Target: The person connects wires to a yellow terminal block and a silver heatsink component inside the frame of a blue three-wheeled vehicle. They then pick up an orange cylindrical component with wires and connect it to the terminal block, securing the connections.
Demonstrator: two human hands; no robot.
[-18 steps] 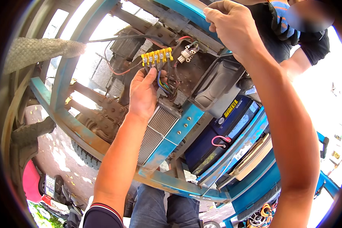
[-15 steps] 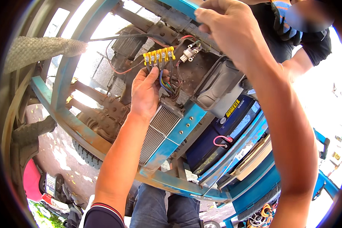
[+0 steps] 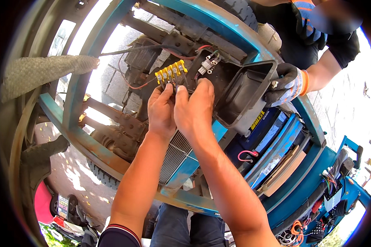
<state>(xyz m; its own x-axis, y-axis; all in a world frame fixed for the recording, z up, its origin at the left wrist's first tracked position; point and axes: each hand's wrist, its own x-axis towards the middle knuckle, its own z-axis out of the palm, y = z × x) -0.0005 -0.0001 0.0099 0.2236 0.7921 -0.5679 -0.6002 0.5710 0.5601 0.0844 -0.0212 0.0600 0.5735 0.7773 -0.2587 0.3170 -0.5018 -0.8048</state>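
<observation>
A yellow terminal block with a row of metal screws stands tilted above the blue frame. Dark wires run down from its lower side. My left hand pinches the wires just under the block. Right beside it, my right hand is closed at the same wires, thumb up; what lies between its fingers is hidden. A white plug connector hangs behind my right hand. At the right, a co-worker's gloved hand grips the rim of a black plastic box.
A finned metal unit sits below my wrists. A dark blue battery lies to the right, inside the blue frame. A sleeve-wrapped bar juts in from the left. Rusty chassis beams lie beneath.
My right hand has come down from the upper right to the wires beside my left hand. The co-worker's gloved hand has appeared on the black box, which now shows its open inside.
</observation>
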